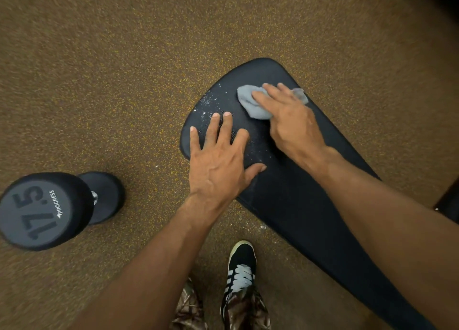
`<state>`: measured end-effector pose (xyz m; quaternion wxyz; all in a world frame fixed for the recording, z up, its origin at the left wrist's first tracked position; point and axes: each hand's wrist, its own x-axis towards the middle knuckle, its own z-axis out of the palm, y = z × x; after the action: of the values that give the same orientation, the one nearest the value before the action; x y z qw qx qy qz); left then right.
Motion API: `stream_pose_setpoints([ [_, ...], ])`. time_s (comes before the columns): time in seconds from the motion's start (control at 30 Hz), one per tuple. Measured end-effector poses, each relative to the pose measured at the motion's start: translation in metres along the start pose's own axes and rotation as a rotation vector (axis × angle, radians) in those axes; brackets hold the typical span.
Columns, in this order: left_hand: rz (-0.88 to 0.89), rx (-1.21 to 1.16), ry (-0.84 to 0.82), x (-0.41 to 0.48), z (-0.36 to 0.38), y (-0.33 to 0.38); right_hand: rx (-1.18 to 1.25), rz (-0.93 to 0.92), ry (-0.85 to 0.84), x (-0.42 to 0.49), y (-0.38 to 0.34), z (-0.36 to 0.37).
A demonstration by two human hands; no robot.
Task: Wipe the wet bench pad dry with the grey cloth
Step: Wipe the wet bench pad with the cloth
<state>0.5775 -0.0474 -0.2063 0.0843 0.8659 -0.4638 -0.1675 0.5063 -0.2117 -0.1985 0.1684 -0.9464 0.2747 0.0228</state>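
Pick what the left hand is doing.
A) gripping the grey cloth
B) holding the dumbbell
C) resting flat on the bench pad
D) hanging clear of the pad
C: the left hand lies fingers spread on the bench pad; the right hand presses the grey cloth.

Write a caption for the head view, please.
Right hand presses grey cloth on wet bench pad; left hand lies flat nearby.
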Motion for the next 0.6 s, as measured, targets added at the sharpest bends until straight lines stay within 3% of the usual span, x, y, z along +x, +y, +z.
stream_pose_setpoints([
  [0.07,-0.003,-0.002,0.03,0.0,0.002,-0.003,0.049,-0.038,0.043,-0.002,-0.016,0.004],
  [0.2,0.012,0.016,0.029,0.0,0.003,-0.002,-0.024,-0.194,-0.04,-0.041,0.005,0.001],
  [0.4,0.016,0.015,-0.007,0.0,-0.001,-0.005,-0.037,0.113,0.046,-0.029,0.006,0.001],
  [0.6,0.065,-0.046,0.022,0.0,-0.007,-0.014,-0.031,-0.049,0.028,-0.083,-0.008,0.017],
])
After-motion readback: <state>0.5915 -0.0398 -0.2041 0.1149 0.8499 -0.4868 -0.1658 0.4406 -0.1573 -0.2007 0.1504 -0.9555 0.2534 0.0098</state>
